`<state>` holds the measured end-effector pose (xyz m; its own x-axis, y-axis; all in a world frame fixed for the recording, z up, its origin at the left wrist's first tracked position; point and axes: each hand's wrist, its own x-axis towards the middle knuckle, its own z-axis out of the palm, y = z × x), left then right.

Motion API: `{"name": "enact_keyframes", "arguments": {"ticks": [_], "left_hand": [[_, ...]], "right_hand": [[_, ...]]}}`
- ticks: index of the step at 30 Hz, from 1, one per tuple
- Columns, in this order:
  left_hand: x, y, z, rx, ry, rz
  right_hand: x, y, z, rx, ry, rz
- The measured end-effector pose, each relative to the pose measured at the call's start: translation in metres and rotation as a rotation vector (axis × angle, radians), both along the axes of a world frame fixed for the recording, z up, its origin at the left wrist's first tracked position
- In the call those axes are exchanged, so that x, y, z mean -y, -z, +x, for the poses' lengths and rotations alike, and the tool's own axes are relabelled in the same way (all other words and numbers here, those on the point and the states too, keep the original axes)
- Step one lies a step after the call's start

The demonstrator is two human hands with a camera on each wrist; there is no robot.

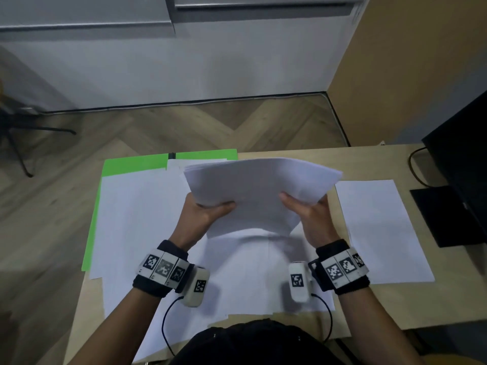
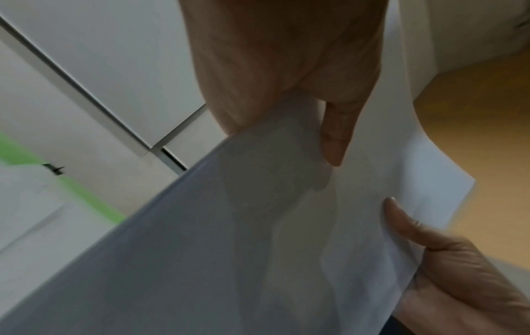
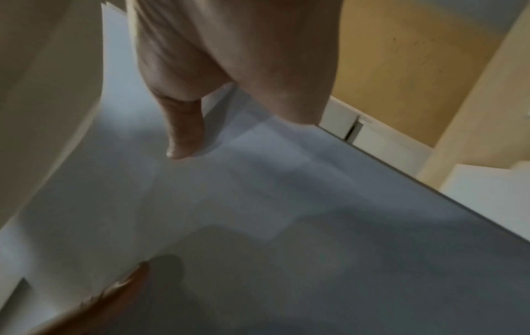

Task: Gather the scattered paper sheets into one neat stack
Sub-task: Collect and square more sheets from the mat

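Observation:
A bundle of white paper sheets (image 1: 259,191) is held up above the desk, its far edge fanned and uneven. My left hand (image 1: 204,213) grips its left near side, thumb on top and fingers hidden beneath. My right hand (image 1: 307,210) grips the right near side the same way. In the left wrist view the bundle (image 2: 258,238) fills the frame with both thumbs on it. The right wrist view shows the bundle (image 3: 258,215) under my right thumb. More loose white sheets (image 1: 147,227) lie spread on the desk under my hands. A single sheet (image 1: 379,230) lies apart at the right.
A green folder (image 1: 126,164) lies under the spread sheets at the desk's far left. A black monitor (image 1: 463,143) and its flat base (image 1: 445,214) stand at the right edge, with a cable behind. Beyond the desk are wooden floor and a chair leg at left.

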<state>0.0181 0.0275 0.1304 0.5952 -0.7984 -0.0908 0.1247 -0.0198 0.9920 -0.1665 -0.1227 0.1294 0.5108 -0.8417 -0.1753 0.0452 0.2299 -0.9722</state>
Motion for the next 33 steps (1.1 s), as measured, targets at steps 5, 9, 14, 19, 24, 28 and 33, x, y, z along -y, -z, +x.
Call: {"name": "enact_keyframes", "arguments": {"ticks": [5, 9, 14, 19, 24, 28, 33], "left_hand": [[-0.007, 0.004, -0.003, 0.016, -0.019, -0.009], [-0.015, 0.033, -0.006, -0.021, 0.027, 0.137], [-0.008, 0.025, -0.007, -0.01, -0.022, 0.107], [-0.005, -0.012, -0.004, 0.075, -0.064, -0.049], [-0.015, 0.02, -0.006, 0.028, -0.042, 0.073], [-0.028, 0.059, -0.01, -0.031, -0.004, 0.266], [-0.023, 0.052, -0.005, 0.003, -0.012, 0.21]], "right_hand": [[-0.008, 0.002, -0.011, -0.015, 0.025, -0.026], [-0.02, 0.03, -0.014, -0.101, -0.017, 0.073], [-0.017, 0.027, -0.007, -0.088, 0.008, 0.066], [-0.006, -0.01, -0.009, -0.011, 0.02, -0.102], [-0.016, 0.019, -0.011, -0.085, 0.004, -0.049], [-0.031, 0.06, -0.012, -0.197, -0.039, 0.139], [-0.023, 0.059, -0.011, -0.202, -0.008, 0.101]]}}
